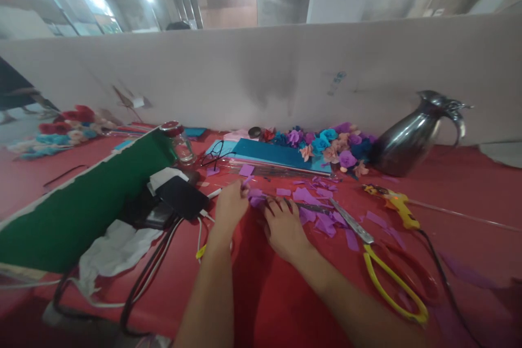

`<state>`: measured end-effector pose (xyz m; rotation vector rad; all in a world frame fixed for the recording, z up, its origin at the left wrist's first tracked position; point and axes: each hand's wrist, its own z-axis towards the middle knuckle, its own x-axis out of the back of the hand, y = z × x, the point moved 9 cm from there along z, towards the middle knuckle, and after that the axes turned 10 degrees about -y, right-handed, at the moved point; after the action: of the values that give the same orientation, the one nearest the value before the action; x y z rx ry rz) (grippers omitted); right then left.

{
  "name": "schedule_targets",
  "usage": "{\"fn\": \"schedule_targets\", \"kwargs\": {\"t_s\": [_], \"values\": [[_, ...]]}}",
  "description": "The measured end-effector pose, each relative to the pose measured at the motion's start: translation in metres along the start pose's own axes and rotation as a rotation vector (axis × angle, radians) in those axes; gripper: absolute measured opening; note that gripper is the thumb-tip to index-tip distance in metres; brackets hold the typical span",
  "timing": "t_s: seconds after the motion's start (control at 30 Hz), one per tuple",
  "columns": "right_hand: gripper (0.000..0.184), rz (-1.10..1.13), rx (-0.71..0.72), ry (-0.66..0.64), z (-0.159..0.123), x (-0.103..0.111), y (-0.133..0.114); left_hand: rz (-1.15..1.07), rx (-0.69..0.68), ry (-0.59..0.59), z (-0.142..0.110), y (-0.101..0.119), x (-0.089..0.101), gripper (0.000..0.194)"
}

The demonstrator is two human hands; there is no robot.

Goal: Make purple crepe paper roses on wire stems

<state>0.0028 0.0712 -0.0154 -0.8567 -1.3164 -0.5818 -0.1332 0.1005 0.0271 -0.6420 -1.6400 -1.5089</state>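
My left hand (230, 207) is closed, with a small strip of purple crepe paper (247, 180) at its fingertips. Between my hands sits a bunched purple paper flower (256, 197). My right hand (285, 227) lies palm down with bent fingers against that flower; its thumb is mostly hidden. A thin dark stick (314, 207) runs out to the right from under its fingers. Cut purple paper pieces (305, 194) are scattered just beyond and beside my right hand. Scissors (369, 244) with a yellow and a red handle lie opened to the right.
A yellow glue gun (402, 209) with a cord lies at right, near a metal jug (411, 133). Finished paper flowers (332, 144), blue sheets (273, 153), and glasses (216, 156) are along the wall. Left are a glass jar (181, 144), phone (182, 197), cables and a green board (93, 204).
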Motion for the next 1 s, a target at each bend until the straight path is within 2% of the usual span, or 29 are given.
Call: {"fn": "schedule_targets", "kwargs": {"t_s": [0.1, 0.13, 0.2, 0.27, 0.37, 0.47, 0.53, 0.6, 0.73, 0.87, 1.0], "values": [[0.042, 0.023, 0.006, 0.013, -0.001, 0.0, -0.001, -0.467, 0.034, 0.094, 0.0, -0.01, 0.004, 0.005], [0.041, 0.045, 0.009, 0.024, -0.001, 0.001, 0.0, -0.654, 0.032, 0.075, 0.001, -0.011, -0.001, 0.002], [0.04, 0.138, 0.013, 0.064, -0.001, 0.005, 0.003, -0.935, 0.018, -0.009, 0.003, -0.007, -0.015, 0.007], [0.037, 0.309, 0.001, 0.133, 0.0, 0.013, 0.013, -1.066, 0.016, -0.084, 0.002, 0.0, -0.027, 0.015], [0.039, 0.727, -0.118, 0.239, -0.003, 0.024, 0.042, -1.139, 0.033, -0.145, -0.001, 0.01, -0.039, 0.02], [0.037, 1.3, -0.246, 0.177, -0.007, 0.015, 0.062, -1.123, 0.004, -0.212, -0.006, 0.024, -0.049, 0.018], [0.029, 1.562, -0.277, 0.138, -0.01, 0.01, 0.065, -1.085, -0.035, -0.245, -0.009, 0.034, -0.054, 0.016], [0.026, 1.638, -0.313, 0.201, -0.015, 0.01, 0.072, -1.053, -0.056, -0.275, -0.012, 0.041, -0.058, 0.015], [0.031, 1.621, -0.334, 0.365, -0.022, 0.007, 0.086, -1.076, -0.047, -0.317, -0.015, 0.048, -0.066, 0.02], [0.032, 1.596, -0.286, 0.38, -0.022, 0.004, 0.088, -1.082, -0.058, -0.366, -0.016, 0.051, -0.076, 0.022], [0.03, 1.557, -0.285, 0.406, -0.024, 0.006, 0.09, -1.092, -0.041, -0.35, -0.014, 0.048, -0.08, 0.019]]}}
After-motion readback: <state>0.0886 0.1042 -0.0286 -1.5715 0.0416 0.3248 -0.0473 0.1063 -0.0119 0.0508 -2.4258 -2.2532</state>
